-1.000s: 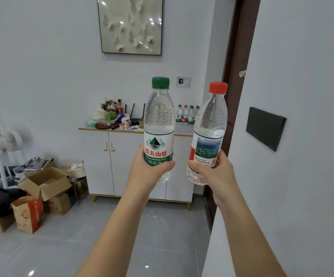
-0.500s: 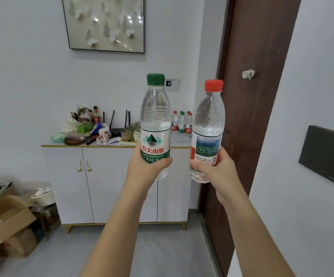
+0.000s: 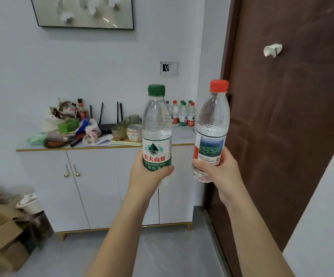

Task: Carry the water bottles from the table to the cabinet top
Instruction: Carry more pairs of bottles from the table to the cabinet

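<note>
A green-capped bottle [image 3: 156, 134] is gripped by the left hand [image 3: 148, 174], a red-capped bottle [image 3: 212, 132] by the right hand [image 3: 218, 168]; several bottles [image 3: 183, 114] already stand on the cabinet top [image 3: 182, 136]

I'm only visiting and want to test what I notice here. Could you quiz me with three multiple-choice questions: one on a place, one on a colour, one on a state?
1. Where does the group of small bottles stand?
A) on the floor
B) at the right end of the cabinet top
C) in a cardboard box

2. What colour is the cap of the left bottle, gripped by the left hand?
A) green
B) blue
C) yellow

3. The right bottle, in the right hand, is:
A) held in the air, capped
B) standing on the cabinet
C) uncapped and pouring

Answers:
1 B: they stand together on the top's right end.
2 A: its cap shows green.
3 A: its red cap is on, and fingers wrap its lower part.
</note>
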Demonstrator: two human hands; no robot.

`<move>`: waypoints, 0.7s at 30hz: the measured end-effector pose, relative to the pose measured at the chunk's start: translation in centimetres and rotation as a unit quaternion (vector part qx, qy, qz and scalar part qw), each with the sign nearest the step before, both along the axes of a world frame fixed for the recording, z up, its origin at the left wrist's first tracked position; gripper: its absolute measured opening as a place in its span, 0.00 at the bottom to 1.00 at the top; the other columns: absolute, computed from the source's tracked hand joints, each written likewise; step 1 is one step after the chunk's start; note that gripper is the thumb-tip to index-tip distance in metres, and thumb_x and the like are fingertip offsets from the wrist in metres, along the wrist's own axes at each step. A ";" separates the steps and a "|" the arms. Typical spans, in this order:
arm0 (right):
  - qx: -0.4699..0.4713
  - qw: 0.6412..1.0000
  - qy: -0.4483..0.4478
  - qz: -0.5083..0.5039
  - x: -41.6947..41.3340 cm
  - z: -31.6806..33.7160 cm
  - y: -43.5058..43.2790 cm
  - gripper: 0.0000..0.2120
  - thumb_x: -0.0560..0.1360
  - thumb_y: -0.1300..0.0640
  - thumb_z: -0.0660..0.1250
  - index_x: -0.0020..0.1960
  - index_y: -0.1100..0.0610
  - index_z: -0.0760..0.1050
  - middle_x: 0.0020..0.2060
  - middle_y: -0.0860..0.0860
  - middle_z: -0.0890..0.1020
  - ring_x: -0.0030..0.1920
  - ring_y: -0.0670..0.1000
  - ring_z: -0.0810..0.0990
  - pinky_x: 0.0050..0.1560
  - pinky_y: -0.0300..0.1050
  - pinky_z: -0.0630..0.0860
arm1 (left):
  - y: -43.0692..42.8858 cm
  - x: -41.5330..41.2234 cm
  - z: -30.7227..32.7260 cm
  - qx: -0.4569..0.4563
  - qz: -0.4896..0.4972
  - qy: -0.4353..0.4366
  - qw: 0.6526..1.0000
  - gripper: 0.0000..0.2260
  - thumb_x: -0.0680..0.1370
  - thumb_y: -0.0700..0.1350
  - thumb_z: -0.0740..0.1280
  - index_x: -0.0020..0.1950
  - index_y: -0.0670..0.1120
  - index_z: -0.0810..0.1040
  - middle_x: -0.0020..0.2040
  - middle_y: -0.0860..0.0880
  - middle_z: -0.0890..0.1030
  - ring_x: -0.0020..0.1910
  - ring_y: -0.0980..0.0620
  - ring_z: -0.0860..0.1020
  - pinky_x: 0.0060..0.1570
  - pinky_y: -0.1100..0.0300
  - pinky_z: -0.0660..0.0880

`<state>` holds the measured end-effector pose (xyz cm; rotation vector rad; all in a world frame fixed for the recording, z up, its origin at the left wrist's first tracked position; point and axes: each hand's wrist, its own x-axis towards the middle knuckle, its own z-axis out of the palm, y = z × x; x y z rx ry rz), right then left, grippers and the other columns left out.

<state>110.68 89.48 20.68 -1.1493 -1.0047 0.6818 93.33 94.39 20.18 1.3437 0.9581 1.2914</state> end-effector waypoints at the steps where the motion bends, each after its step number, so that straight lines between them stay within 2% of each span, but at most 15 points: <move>1: -0.003 1.000 0.002 0.001 0.4 -0.3 1.5 0.23 0.68 0.66 0.76 0.59 0.49 0.76 0.48 0.47 0.85 0.48 0.45 0.85 0.42 0.37 0.80 | 1.3 0.4 -0.3 0.001 0.002 0.004 1.000 0.25 0.67 0.35 0.77 0.61 0.47 0.75 0.53 0.49 0.83 0.51 0.51 0.81 0.43 0.60 0.77; 5: 0.005 1.000 0.012 0.003 2.4 -1.2 7.5 0.24 0.68 0.67 0.77 0.60 0.52 0.76 0.50 0.50 0.85 0.50 0.49 0.85 0.45 0.42 0.80 | 6.7 2.4 -1.1 0.012 0.006 0.009 1.000 0.25 0.67 0.34 0.77 0.62 0.47 0.75 0.53 0.49 0.83 0.51 0.52 0.81 0.42 0.63 0.76; 12: 0.020 1.000 0.011 0.013 6.6 -0.4 19.3 0.24 0.66 0.67 0.77 0.54 0.45 0.76 0.48 0.45 0.85 0.48 0.44 0.84 0.44 0.38 0.79 | 17.1 6.5 -0.3 0.026 0.027 0.020 0.999 0.25 0.67 0.35 0.76 0.61 0.48 0.75 0.52 0.50 0.82 0.50 0.53 0.81 0.38 0.66 0.76; 16: 0.024 0.999 0.004 0.025 8.6 -0.1 24.7 0.25 0.67 0.67 0.77 0.55 0.44 0.75 0.50 0.45 0.84 0.49 0.43 0.84 0.46 0.39 0.79 | 22.0 8.3 -0.2 0.040 0.046 0.015 0.998 0.25 0.67 0.34 0.77 0.59 0.48 0.75 0.51 0.51 0.82 0.49 0.54 0.81 0.37 0.67 0.76; 21: 0.021 1.000 0.002 0.023 10.7 -0.9 29.6 0.24 0.67 0.69 0.76 0.53 0.45 0.75 0.47 0.44 0.84 0.45 0.41 0.84 0.43 0.36 0.81 | 27.1 10.6 -1.1 0.040 0.048 0.021 0.998 0.25 0.67 0.34 0.77 0.60 0.47 0.75 0.52 0.50 0.82 0.50 0.54 0.81 0.37 0.68 0.76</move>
